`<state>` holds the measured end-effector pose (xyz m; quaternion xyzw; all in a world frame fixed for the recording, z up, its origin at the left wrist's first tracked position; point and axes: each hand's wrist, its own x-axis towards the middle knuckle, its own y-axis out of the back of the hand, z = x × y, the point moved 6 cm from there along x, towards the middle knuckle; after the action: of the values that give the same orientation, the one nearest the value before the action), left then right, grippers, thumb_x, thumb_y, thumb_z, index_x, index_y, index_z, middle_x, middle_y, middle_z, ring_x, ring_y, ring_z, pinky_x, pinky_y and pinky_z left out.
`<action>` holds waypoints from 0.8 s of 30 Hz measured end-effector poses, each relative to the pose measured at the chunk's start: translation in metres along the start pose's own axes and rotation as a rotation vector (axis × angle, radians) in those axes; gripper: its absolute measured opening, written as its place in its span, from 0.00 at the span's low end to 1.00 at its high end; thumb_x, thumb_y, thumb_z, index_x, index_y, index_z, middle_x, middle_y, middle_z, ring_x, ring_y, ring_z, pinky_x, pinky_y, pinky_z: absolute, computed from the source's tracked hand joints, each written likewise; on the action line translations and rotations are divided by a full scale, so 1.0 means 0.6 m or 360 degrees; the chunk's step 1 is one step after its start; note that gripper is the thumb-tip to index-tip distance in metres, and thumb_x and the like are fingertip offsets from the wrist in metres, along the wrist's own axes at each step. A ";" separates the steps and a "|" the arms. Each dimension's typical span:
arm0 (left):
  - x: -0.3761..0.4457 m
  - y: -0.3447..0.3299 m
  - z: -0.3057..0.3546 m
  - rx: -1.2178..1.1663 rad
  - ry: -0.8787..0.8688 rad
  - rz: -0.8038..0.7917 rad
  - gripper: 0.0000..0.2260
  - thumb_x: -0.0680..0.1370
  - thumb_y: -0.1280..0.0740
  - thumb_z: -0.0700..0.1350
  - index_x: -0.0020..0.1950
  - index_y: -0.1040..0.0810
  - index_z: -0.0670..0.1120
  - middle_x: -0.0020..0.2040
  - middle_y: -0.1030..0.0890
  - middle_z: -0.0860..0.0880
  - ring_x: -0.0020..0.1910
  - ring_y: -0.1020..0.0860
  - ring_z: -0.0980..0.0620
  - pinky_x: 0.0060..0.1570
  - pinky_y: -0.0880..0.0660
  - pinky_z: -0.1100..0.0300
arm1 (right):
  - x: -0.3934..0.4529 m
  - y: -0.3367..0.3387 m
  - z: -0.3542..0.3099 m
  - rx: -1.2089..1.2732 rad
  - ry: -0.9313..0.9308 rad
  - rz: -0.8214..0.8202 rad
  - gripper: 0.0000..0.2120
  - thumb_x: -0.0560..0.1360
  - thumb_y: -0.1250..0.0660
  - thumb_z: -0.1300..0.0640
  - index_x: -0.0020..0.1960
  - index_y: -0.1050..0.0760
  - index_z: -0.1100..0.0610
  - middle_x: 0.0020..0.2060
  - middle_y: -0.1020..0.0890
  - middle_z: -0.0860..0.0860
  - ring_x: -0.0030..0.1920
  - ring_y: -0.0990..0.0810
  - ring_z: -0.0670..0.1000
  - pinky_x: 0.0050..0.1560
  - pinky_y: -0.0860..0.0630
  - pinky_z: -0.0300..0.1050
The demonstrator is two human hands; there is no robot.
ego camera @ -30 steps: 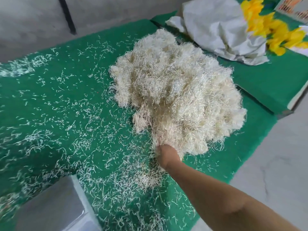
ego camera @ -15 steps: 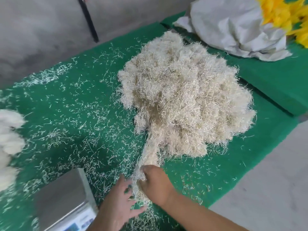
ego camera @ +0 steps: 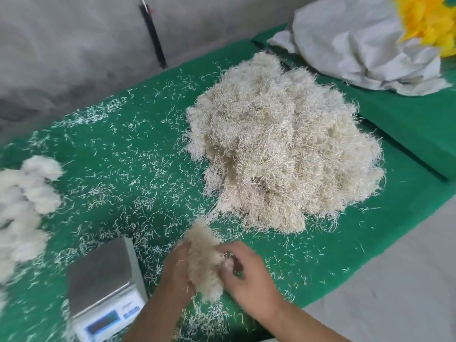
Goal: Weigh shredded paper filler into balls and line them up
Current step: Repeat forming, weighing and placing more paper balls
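A big heap of pale shredded paper filler (ego camera: 283,149) lies on the green cloth (ego camera: 128,149). In front of it I hold a torn-off tuft of filler (ego camera: 204,262) between both hands. My left hand (ego camera: 176,275) cups its left side and my right hand (ego camera: 246,275) grips its right side. A thin strand still runs from the tuft up to the heap. The digital scale (ego camera: 101,280), with a bare steel pan, stands just left of my left hand. Several finished filler balls (ego camera: 27,201) lie in a blurred group at the far left.
Loose paper shreds are strewn over the cloth. A crumpled grey-white sheet (ego camera: 365,43) and yellow artificial flowers (ego camera: 429,23) lie at the back right on a second green surface. A grey wall runs behind, and the grey floor (ego camera: 394,280) shows at the right.
The tuft has been pulled free of the heap and drawn toward me. My left hand came in and now holds it together with my right. The view shifted, showing the scale and the balls.
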<state>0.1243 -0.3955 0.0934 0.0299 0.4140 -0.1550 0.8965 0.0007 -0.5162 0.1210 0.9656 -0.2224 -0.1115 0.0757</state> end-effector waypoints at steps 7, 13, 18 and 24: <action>-0.062 -0.030 0.067 0.0390 -0.0498 0.0240 0.12 0.85 0.42 0.42 0.53 0.19 0.44 0.44 0.14 0.44 0.43 0.14 0.43 0.31 0.20 0.58 | 0.009 -0.015 0.013 0.1315 -0.1124 -0.0233 0.43 0.72 0.31 0.25 0.81 0.40 0.38 0.79 0.32 0.49 0.75 0.30 0.61 0.74 0.32 0.70; -0.132 -0.072 0.063 0.0969 -0.0838 0.0052 0.18 0.82 0.37 0.36 0.67 0.21 0.53 0.53 0.14 0.52 0.27 0.27 0.66 0.27 0.33 0.72 | 0.054 -0.019 -0.068 0.1945 -0.1015 -0.0433 0.42 0.76 0.33 0.27 0.77 0.30 0.58 0.72 0.24 0.64 0.70 0.21 0.63 0.74 0.29 0.64; -0.169 -0.025 0.083 0.0879 -0.0920 0.0191 0.13 0.83 0.34 0.40 0.54 0.22 0.61 0.40 0.17 0.57 0.32 0.19 0.58 0.32 0.23 0.67 | 0.094 0.034 -0.072 0.1815 -0.0914 -0.0090 0.17 0.83 0.36 0.46 0.54 0.20 0.61 0.42 0.16 0.57 0.42 0.17 0.54 0.54 0.20 0.54; -0.172 0.008 0.101 0.0990 -0.0863 0.0222 0.18 0.81 0.32 0.42 0.71 0.26 0.51 0.25 0.27 0.47 0.25 0.33 0.53 0.21 0.35 0.64 | 0.096 0.018 -0.038 0.2066 -0.1096 0.0091 0.06 0.83 0.34 0.54 0.51 0.24 0.57 0.32 0.23 0.51 0.28 0.29 0.48 0.26 0.27 0.42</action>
<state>0.1075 -0.3760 0.2104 0.2852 0.0936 -0.2139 0.9296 0.0522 -0.5494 0.1345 0.7202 -0.2799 -0.2524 -0.5825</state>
